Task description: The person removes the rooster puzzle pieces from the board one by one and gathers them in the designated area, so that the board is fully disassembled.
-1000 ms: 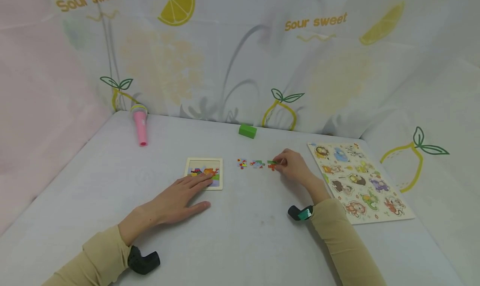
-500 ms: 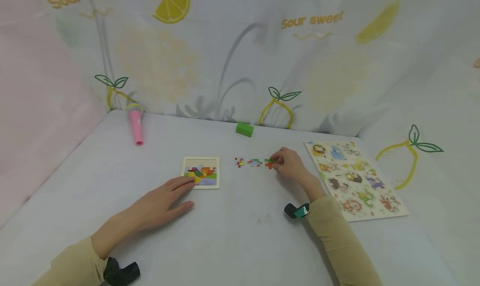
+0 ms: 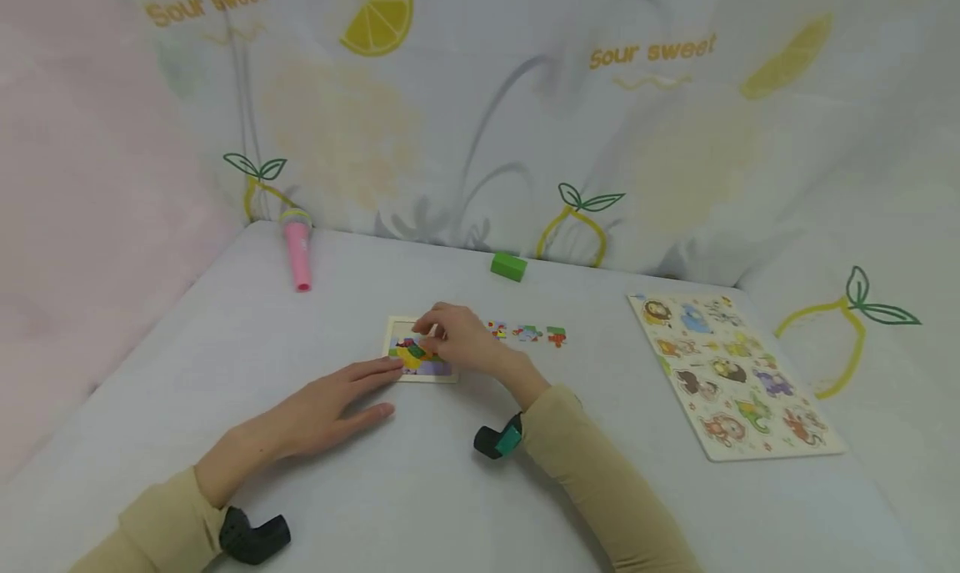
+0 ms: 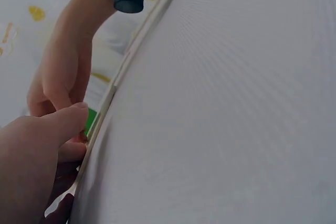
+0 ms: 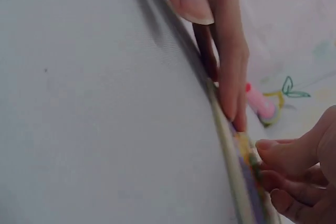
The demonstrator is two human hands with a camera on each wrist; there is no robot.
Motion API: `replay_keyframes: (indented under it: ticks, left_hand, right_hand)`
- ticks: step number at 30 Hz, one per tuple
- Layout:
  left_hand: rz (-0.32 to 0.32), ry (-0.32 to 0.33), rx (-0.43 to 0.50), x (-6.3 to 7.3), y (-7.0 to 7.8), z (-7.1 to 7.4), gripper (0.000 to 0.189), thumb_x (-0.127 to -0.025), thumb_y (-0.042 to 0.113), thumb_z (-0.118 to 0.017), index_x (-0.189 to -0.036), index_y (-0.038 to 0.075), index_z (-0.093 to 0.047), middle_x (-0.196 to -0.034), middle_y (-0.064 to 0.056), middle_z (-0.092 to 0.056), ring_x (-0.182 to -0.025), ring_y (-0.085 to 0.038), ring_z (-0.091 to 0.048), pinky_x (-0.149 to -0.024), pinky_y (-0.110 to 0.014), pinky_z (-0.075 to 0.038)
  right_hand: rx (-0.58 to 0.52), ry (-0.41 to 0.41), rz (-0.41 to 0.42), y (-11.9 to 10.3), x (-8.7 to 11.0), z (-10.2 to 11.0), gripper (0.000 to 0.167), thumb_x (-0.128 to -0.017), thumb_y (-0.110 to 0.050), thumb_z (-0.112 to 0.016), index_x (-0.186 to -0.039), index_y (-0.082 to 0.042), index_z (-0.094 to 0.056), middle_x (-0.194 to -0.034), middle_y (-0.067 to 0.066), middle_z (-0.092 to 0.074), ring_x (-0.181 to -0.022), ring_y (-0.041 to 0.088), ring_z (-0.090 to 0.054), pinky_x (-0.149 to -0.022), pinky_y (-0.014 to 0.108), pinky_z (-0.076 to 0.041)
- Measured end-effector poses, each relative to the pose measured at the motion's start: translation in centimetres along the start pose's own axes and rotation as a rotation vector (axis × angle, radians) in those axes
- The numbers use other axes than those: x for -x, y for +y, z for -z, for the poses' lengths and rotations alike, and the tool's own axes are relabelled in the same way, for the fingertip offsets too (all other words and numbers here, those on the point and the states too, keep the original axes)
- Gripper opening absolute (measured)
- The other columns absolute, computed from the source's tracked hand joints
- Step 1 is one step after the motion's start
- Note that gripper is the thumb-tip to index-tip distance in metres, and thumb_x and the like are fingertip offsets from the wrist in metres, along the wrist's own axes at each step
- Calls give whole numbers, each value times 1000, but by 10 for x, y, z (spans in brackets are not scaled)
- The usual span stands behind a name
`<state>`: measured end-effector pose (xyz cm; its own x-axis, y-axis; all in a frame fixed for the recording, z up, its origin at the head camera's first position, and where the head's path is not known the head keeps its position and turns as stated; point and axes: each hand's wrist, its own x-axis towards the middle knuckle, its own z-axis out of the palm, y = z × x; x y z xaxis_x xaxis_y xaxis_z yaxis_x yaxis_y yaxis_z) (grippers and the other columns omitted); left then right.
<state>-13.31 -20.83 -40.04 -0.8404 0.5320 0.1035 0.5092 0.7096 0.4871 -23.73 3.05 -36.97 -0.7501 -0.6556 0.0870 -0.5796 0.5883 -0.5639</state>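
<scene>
A small framed jigsaw puzzle (image 3: 442, 379) lies on the table, its pale border around a partly filled colourful picture. My left hand (image 3: 330, 410) rests with extended fingers at the puzzle's near left corner, fingertips over the picture. Above the frame's right side, my right hand (image 3: 461, 339) bends its thumb and fingers together in a pinch on a puzzle piece mostly hidden by the fingers. The right wrist view has the puzzle picture (image 5: 247, 156) edge-on, with fingers of both hands close over it. Right of the frame lie loose puzzle pieces (image 3: 527, 333) in a row.
A large animal puzzle board (image 3: 723, 373) lies at the right of the table. At the back are a green block (image 3: 508, 266) and, farther left, a pink toy microphone (image 3: 298, 252). A printed cloth (image 3: 465, 123) hangs behind the table.
My right hand has moved left from the end of the row of loose pieces to over the framed puzzle. My left hand has drawn back from the picture's middle to its near left corner.
</scene>
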Motion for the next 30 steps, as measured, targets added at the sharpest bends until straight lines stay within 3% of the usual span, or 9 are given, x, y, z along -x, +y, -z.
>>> replay_keyframes:
  ticks: [3, 8, 17, 30]
  left_hand:
    - [-20, -4, 16, -2, -1, -3, 57, -101, 49, -53, -148, 16, -51, -157, 4, -42, -145, -22, -40, -113, -50, -38]
    - [-9, 9, -12, -2, -2, -2, 56, -101, 50, -53, -147, 18, -52, -156, 5, -43, -143, -23, -42, -111, -50, -40]
    - [36, 15, -17, 2, -1, 2, 58, -100, 52, -54, -146, 17, -53, -156, 1, -45, -141, -26, -45, -109, -52, -42]
    - [49, 7, -11, 1, 2, 2, 60, -99, 54, -54, -146, 15, -53, -155, -1, -45, -141, -27, -45, -109, -53, -41]
  right_hand:
    - [-14, -59, -28, -5, -11, -14, 24, -94, -9, -68, -118, -5, -70, -107, 6, -64, -86, 13, -60, -74, 19, -48]
    - [-21, -25, -35, -3, -13, -27, 23, -94, -10, -69, -117, -5, -70, -103, 5, -58, -80, 11, -55, -73, 20, -45]
    - [8, -8, -22, -6, -16, -34, 22, -96, -10, -67, -117, -5, -68, -107, 8, -57, -81, 14, -50, -74, 21, -41]
    - [-55, 24, -26, -5, -14, -36, 21, -94, -7, -68, -114, -8, -61, -107, 7, -53, -82, 13, -50, -74, 20, -42]
